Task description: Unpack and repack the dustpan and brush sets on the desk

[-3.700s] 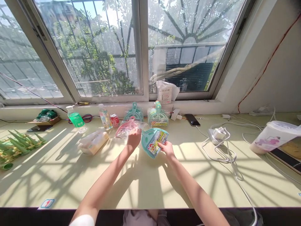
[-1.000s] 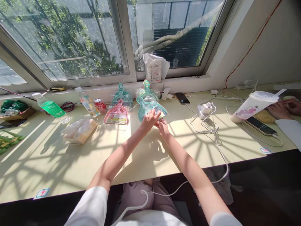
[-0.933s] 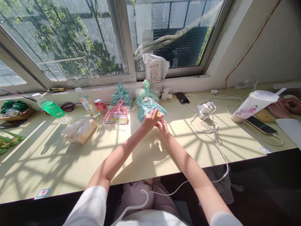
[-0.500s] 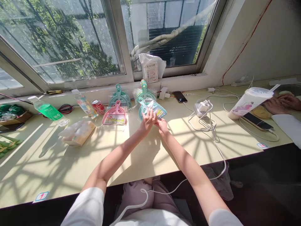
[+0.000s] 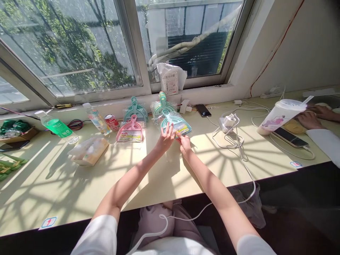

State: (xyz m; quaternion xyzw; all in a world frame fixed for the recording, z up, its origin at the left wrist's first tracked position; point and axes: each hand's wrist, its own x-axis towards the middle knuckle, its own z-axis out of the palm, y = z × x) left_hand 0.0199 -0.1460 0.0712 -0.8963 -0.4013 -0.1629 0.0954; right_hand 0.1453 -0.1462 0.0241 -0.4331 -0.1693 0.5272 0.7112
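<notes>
A teal mini dustpan-and-brush set in a clear bag (image 5: 176,124) lies on the pale yellow table (image 5: 79,184), handle pointing away from me. My left hand (image 5: 165,136) rests on its near left edge with the fingers curled on the bag. My right hand (image 5: 184,142) pinches the near edge of the same bag. A pink set (image 5: 130,131) lies to the left. Two more teal sets (image 5: 136,111) (image 5: 162,104) lean at the window ledge behind.
A tissue pack (image 5: 89,151), a green bottle (image 5: 54,125), a clear bottle (image 5: 95,118) and a red can (image 5: 111,121) stand left. Phone (image 5: 202,109), charger with cables (image 5: 228,124), a lidded cup (image 5: 278,115) and another person's hands (image 5: 315,115) are right.
The teal set has been turned and laid flatter on the table, a little to the right. Both hands stay at its near edge. The camera view has shifted slightly.
</notes>
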